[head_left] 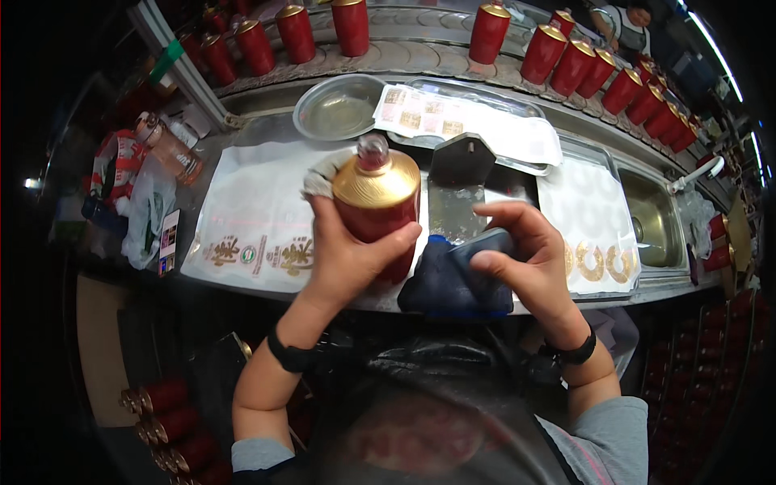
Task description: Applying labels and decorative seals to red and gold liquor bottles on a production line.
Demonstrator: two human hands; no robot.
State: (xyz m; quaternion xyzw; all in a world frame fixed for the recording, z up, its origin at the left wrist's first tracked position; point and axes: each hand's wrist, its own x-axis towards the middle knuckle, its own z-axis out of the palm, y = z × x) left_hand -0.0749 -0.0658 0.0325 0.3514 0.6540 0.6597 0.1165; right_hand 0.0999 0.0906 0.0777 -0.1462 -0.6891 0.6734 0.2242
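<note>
Red gold-shouldered bottle [377,212] in my left hand [347,255], near bench [271,128] front edge; right hand [529,255] pinches grey-blue pad [487,244]. Likely rubbing step; next needs steady bottle.

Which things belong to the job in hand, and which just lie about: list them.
Likely the job:
red bottle in the left hand
grey-blue piece in the right hand
printed sheet

Likely lying about:
drink bottle
plastic bag
apparent phone

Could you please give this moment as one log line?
Left hand: holds red bottle; right hand: holds grey pad; nearby: blue cloth
</note>
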